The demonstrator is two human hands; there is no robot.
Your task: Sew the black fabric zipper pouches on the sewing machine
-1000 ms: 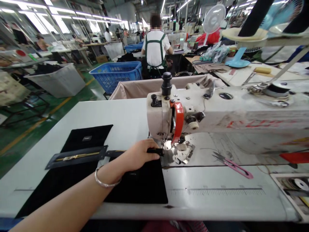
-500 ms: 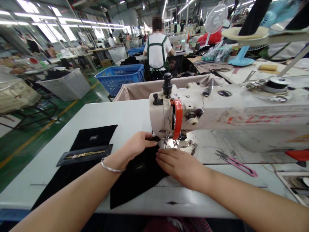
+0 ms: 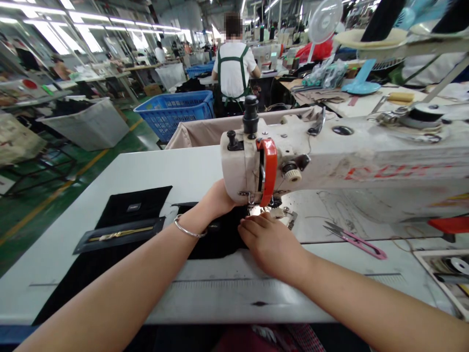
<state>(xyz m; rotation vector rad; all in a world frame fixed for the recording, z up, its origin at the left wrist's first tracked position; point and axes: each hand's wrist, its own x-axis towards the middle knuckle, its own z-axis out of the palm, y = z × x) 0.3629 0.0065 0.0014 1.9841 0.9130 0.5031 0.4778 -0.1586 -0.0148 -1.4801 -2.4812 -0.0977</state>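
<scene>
Two labels (image 3: 134,208), illegible, on black fabric (image 3: 220,245)

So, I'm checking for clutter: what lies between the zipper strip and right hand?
The head view shows the left forearm with its silver bangle, then black fabric reaching the right hand.

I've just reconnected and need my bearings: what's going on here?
A person is handling black fabric at a sewing machine. The left hand is partly hidden behind the machine; the right hand rests at the fabric's right edge. Another black piece, a zippered strip across it, lies to the left, pink-handled snips to the right.
</scene>
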